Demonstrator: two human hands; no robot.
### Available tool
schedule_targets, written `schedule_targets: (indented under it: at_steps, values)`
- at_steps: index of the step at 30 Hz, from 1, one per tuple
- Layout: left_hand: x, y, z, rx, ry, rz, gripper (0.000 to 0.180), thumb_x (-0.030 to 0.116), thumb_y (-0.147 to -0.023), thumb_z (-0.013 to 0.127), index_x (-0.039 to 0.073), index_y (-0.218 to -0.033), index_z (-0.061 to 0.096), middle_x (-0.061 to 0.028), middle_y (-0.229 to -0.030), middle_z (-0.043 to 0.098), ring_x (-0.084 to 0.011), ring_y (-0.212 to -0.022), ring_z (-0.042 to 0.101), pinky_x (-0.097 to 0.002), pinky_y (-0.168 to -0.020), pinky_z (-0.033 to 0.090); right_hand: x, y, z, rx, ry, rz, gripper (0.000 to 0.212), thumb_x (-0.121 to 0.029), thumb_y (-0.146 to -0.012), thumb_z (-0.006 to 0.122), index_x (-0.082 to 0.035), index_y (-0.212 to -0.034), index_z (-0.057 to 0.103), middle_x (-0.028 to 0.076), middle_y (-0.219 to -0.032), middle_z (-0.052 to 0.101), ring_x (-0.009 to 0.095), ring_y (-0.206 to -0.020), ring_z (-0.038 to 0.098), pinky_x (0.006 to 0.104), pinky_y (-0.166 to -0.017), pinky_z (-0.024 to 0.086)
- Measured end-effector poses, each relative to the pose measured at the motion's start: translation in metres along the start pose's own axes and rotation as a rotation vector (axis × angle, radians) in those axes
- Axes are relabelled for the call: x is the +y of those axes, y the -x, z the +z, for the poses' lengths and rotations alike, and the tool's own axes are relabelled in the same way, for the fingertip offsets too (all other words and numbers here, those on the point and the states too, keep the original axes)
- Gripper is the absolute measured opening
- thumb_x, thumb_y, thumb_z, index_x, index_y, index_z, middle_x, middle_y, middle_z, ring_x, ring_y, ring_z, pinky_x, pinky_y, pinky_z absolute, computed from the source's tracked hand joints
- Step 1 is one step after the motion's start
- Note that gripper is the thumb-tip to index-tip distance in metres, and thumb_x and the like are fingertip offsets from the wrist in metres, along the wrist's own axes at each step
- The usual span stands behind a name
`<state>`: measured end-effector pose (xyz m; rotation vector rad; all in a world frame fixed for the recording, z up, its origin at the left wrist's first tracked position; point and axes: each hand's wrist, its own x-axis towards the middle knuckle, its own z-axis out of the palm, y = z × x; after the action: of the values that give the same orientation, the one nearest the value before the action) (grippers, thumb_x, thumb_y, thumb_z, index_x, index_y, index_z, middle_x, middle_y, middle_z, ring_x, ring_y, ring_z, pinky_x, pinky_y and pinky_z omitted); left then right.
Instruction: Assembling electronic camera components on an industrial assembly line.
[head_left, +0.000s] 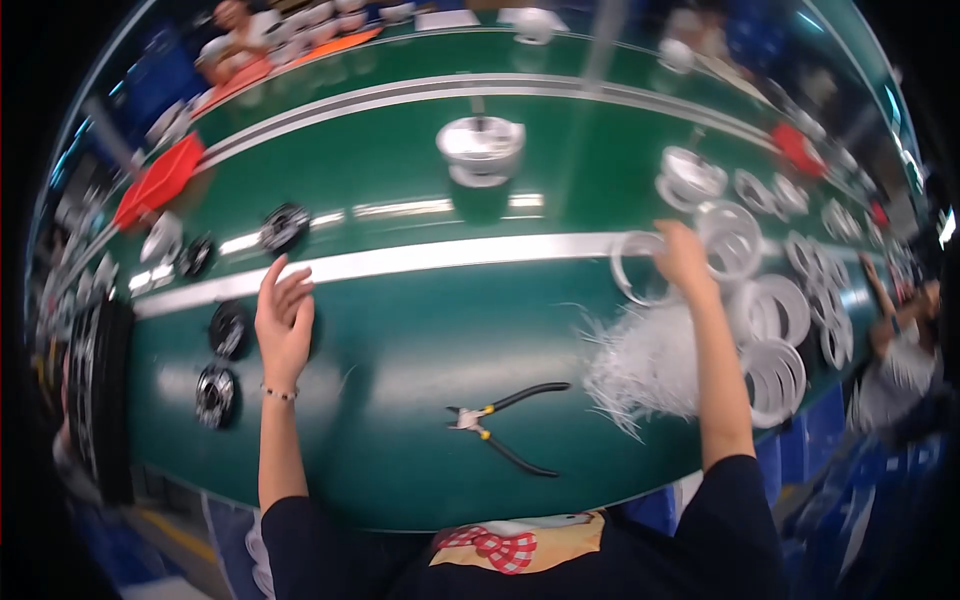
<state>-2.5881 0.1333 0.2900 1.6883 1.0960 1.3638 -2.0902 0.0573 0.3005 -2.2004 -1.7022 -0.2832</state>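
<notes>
My left hand (284,322) is raised over the left part of the green table, empty, its fingers apart. Just beyond its fingertips is a black round part (285,228) with a shiny centre; two more black round parts, one above (229,330) and one below (215,397), lie to its left. On the right, my right hand (684,255) is closed on the edge of a thin white ring (617,268), beside stacked white rings (731,240). Below that forearm spreads a pile of thin white strips (645,365). Diagonal cutters (487,411) with black handles lie spread at the table's middle.
A white round assembly (480,145) stands on the green belt beyond a pale rail (420,262). More white rings (772,385) are stacked at the right edge. Dark stacked parts (100,400) stand far left. A red tray (165,182) and other people (240,40) are farther off.
</notes>
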Motion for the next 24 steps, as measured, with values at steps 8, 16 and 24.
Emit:
schedule_targets:
  at_steps: [8, 16, 24]
  values:
    - [-0.029, -0.05, -0.081, 0.19, -0.38, -0.089, 0.018, 0.011, -0.081, 0.054, 0.001, -0.094, 0.061, -0.0087, -0.062, 0.062, -0.0073, -0.048, 0.055, -0.0212, -0.045, 0.041, 0.003, -0.022, 0.0, -0.03, 0.189, -0.034, 0.01, -0.01, -0.062, 0.063, -0.007, -0.072, 0.066, 0.013, -0.065, 0.061, 0.03, -0.064, 0.059, 0.0386, -0.061, 0.048]
    - [-0.129, -0.167, -0.073, 0.06, -0.939, -0.173, 0.045, 0.024, -0.066, 0.064, -0.002, -0.101, 0.053, -0.025, -0.099, 0.055, -0.0364, -0.095, 0.053, -0.0386, -0.085, 0.043, -0.091, -0.016, -0.036, 0.17, -0.323, -0.213, 0.036, -0.001, -0.057, 0.058, -0.002, -0.093, 0.058, 0.008, -0.054, 0.049, 0.018, -0.047, 0.049, 0.03, -0.046, 0.04]
    - [-0.121, -0.179, -0.022, 0.014, -0.958, -0.499, 0.051, 0.03, -0.066, 0.07, 0.007, -0.107, 0.05, -0.0178, -0.105, 0.057, -0.0317, -0.1, 0.053, -0.0388, -0.083, 0.045, -0.175, 0.046, 0.024, -0.716, -0.884, 0.233, 0.051, 0.004, -0.068, 0.051, 0.008, -0.117, 0.039, 0.011, -0.055, 0.056, 0.018, -0.044, 0.058, 0.0303, -0.04, 0.048]
